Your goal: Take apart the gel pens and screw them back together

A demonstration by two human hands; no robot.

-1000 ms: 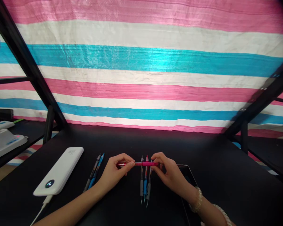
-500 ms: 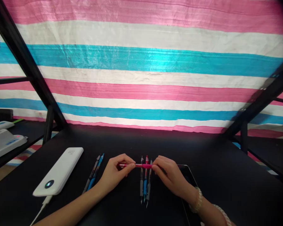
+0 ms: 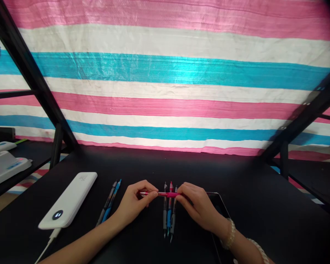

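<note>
On the left, one white power bank [image 3: 71, 201] is resting on the black table [image 3: 154, 159], one white cable [image 3: 50, 240] running from its near end. Next, two pens [image 3: 109, 201], one dark and one blue, are lying side by side beyond the left forearm [image 3: 99, 236]. The left hand [image 3: 137, 200] is pinching one pink pen [image 3: 171, 194] between thumb and forefinger, the pen's left end poking out past the thumb. The pink pen is spanning both hands crosswise, its middle showing between them. Below it in this view, three pens [image 3: 169, 220] are lying in a row, two with grey grips, one with blue; any contact is staying unclear. The fingers of the right hand [image 3: 196, 201] are grasping and covering its right end. Two pale bracelets [image 3: 231, 234] are circling the right arm [image 3: 243, 244], which is partly hiding one dark flat device [image 3: 220, 201].
</note>
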